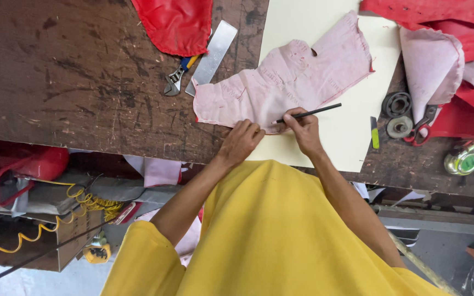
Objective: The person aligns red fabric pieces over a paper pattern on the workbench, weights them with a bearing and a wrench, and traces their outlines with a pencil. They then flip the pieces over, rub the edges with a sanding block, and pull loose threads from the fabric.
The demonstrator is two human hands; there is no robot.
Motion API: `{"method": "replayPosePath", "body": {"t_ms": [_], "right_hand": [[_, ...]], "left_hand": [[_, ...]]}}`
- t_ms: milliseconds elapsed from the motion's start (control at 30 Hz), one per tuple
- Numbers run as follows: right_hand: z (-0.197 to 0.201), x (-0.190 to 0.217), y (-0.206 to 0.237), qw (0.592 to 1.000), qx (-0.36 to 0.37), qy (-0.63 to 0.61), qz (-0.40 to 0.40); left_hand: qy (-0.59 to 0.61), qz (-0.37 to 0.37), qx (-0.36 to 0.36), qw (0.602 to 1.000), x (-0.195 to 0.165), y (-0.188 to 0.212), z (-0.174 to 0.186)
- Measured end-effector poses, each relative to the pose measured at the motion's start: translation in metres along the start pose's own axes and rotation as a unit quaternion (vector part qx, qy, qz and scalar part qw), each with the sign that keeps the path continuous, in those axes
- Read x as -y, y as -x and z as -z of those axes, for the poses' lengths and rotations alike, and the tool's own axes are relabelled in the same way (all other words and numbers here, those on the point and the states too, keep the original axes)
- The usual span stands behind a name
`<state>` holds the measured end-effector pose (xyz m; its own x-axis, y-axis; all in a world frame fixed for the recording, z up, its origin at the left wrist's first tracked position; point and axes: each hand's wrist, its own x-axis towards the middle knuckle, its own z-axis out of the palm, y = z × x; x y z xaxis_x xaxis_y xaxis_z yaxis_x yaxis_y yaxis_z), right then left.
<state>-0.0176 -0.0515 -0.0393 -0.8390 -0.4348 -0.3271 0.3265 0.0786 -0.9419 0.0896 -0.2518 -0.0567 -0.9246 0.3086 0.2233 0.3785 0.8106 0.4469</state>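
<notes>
A pale pink fabric piece [286,82] lies flat, partly on a cream paper sheet [352,109] and partly on the dark wooden table [72,82]. My left hand [241,141] presses down on the fabric's near edge with fingers together. My right hand [304,129] grips a thin black pencil [316,112], its tip touching the fabric's lower edge beside the left hand.
A metal ruler [212,55] and an adjustable wrench [175,79] lie left of the fabric, below a red cloth [176,22]. Right of the paper are red-handled scissors [421,129], two round weights [397,104], a green marker [375,133], a tape measure [463,160] and piled red and pink fabric [456,55].
</notes>
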Motion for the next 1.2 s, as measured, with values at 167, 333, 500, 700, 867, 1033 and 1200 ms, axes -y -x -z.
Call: {"method": "replayPosePath", "body": {"t_ms": [167, 333, 500, 700, 867, 1033, 1200], "right_hand": [[0.008, -0.002, -0.003, 1.000, 0.002, -0.012, -0.002], [0.013, 0.000, -0.006, 1.000, -0.003, 0.015, -0.018], [0.011, 0.003, -0.008, 0.999, 0.038, 0.002, -0.012], [0.013, -0.002, -0.010, 0.994, 0.049, 0.099, 0.007], [0.015, -0.007, -0.011, 0.991, 0.064, 0.121, 0.005], [0.015, -0.008, -0.011, 0.989, 0.056, 0.135, 0.017], [0.014, -0.008, -0.011, 0.990, 0.055, 0.132, 0.005]], "left_hand": [[0.018, -0.023, 0.009, 1.000, 0.014, 0.006, 0.006], [-0.002, -0.049, 0.052, 0.997, 0.028, 0.001, 0.015], [-0.019, -0.059, 0.071, 0.996, 0.030, -0.001, 0.017], [-0.068, -0.101, 0.108, 0.987, 0.027, -0.004, 0.006], [-0.058, -0.107, 0.099, 0.988, 0.029, -0.002, 0.009], [-0.062, -0.117, 0.129, 0.983, 0.033, -0.008, 0.014], [-0.076, -0.131, 0.129, 0.980, 0.033, -0.011, 0.016]]}}
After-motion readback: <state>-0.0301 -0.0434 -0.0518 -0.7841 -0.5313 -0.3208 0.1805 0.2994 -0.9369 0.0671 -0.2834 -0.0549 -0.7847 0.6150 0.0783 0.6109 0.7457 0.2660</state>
